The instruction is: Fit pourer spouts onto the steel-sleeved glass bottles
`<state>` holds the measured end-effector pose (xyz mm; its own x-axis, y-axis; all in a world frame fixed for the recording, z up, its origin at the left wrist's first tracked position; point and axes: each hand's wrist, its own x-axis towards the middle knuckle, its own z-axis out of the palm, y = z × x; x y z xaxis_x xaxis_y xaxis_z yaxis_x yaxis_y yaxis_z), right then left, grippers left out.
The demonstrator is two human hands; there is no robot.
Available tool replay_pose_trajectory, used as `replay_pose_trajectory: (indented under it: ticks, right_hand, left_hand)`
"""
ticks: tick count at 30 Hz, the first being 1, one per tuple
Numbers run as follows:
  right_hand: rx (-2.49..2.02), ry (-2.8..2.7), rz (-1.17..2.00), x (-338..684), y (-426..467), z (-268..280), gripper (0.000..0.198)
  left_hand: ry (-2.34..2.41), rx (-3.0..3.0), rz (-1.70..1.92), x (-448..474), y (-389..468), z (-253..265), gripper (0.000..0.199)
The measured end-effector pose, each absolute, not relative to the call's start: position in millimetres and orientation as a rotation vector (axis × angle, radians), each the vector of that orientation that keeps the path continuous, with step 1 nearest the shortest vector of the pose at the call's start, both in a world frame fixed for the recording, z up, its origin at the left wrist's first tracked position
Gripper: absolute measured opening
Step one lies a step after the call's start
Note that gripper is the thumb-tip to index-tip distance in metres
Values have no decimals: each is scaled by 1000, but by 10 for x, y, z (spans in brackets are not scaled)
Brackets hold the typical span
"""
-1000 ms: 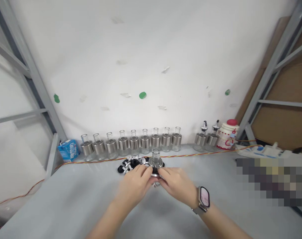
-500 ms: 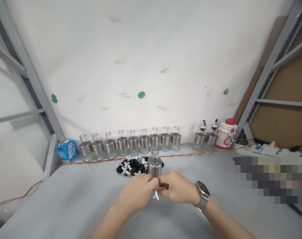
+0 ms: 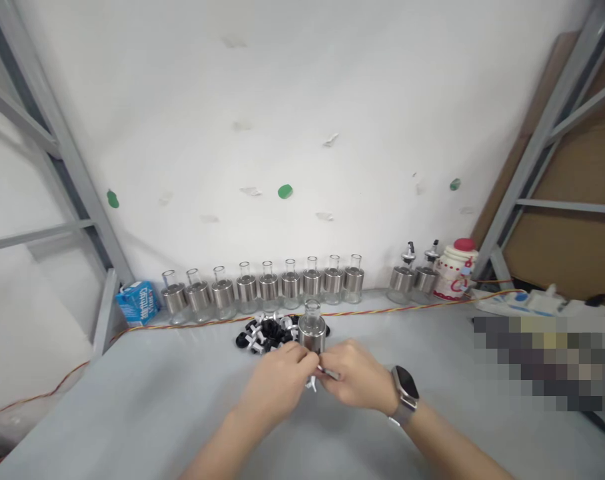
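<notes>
My left hand (image 3: 281,377) and my right hand (image 3: 358,375) meet fingertip to fingertip over the table, both closed. Between them they pinch a small bottle pourer; its silvery forked end (image 3: 311,383) shows below the fingers, while the rest is hidden. A thin shiny strip (image 3: 331,373) sticks out by my right fingers, which wear no cover; what it belongs to is unclear. Just behind the hands stands an uncapped glass bottle (image 3: 312,330) with a steel sleeve, upright. Left of it lies a pile of black and silver pourer parts (image 3: 265,331).
Along the wall stands a row of similar open bottles (image 3: 268,285). To the right are two bottles fitted with pourers (image 3: 401,280) and a cream jar with a red lid (image 3: 455,270). A blue carton (image 3: 138,303) sits far left. A twisted cable (image 3: 372,311) crosses the table.
My right fingers have shifted slightly, and a shiny strip now shows by them. The silvery forked end has turned and sits a little higher. The bottles have stayed in place.
</notes>
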<state>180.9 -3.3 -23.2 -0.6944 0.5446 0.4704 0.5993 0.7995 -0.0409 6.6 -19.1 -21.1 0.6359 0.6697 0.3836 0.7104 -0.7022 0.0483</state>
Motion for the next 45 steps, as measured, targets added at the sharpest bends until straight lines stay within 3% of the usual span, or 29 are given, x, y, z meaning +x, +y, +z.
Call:
replay_pose_trajectory:
  ticks: [6,9,16,27,31,35,45]
  right_hand:
    - [-820,-2260,-349,1793,-50,-209,25]
    - [-859,-2233,-312,1794,-59,-196,24]
    - [-1119,-2210,-48,1808,-34,-202,11]
    - [-1122,-2146,44,1795,-41,-219,21]
    - [-1104,-2158,136,1789,-74,-154,36]
    - [-1076,-2198,147,1801,-84,-99,57]
    - [-932,-2403,-196,1787,-62,-120,32]
  left_hand:
    - [-1706,-2822,-1530,99,-185,-213,24]
    - [-1806,-2845,-1786,120,-182,-215,27]
    - [-1855,-2767,-1957,121,-156,-223,25]
    - [-1782,-2816,-2346,153,-168,-158,36]
    - [-1848,-2730,-2468,153,-148,-121,39]
    - [-1946,-2797,-2372,118,-120,-105,36]
    - [-2074,-2955,-2259,151,-144,-166,35]
